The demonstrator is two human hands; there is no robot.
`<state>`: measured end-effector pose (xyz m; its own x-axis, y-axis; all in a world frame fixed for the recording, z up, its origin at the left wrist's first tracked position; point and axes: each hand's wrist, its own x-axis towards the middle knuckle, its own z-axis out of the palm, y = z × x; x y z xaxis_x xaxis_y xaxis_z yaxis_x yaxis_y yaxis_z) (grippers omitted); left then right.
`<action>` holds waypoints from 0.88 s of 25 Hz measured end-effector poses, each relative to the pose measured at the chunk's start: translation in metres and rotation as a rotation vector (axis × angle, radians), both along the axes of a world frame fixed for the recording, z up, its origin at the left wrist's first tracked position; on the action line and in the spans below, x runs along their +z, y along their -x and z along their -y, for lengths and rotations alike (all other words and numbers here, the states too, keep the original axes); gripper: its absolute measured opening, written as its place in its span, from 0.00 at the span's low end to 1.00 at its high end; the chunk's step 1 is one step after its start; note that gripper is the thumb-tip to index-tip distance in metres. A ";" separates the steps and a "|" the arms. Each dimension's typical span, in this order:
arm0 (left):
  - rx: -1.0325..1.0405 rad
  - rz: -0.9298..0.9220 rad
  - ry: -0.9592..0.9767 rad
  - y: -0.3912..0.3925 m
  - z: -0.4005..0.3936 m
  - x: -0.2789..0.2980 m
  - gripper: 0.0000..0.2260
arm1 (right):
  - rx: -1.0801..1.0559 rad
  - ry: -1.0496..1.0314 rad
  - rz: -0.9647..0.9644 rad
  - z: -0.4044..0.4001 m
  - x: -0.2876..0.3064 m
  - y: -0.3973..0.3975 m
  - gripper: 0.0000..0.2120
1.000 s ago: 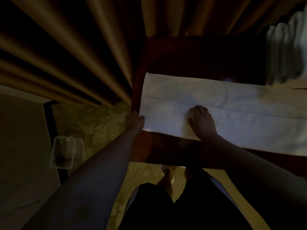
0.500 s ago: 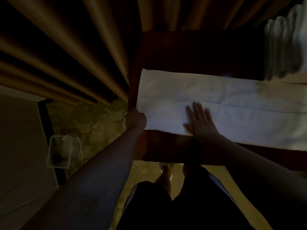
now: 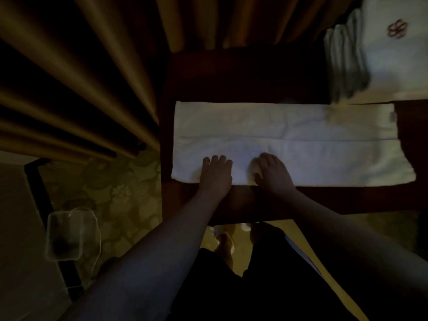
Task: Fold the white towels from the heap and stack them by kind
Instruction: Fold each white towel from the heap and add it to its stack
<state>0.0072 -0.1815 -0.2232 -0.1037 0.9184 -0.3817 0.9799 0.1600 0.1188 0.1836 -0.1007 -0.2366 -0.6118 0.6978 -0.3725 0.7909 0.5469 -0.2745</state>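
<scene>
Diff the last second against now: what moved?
The left hand let go of the folded white towel's left end and came in onto its near strip, fingers laid on top. The right hand stayed pressing on that strip, fingers now bent. Towel and the stack of folded towels stayed put.

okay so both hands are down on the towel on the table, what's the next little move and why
Probably take the towel's left end and fold it over toward the right. It already lies as a long folded strip with a seam along its length, and the left hand and right hand rest on its near left part, close to that end.
</scene>
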 end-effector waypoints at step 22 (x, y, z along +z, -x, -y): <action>-0.400 0.127 0.048 -0.280 -0.140 -0.005 0.23 | -1.212 0.010 -0.290 -0.107 0.014 -0.325 0.19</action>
<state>0.2877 -0.0416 -0.2279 0.3078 0.8577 -0.4119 0.9440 -0.2214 0.2445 0.5090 0.0061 -0.2229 0.3630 0.8677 -0.3395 0.6941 -0.4949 -0.5227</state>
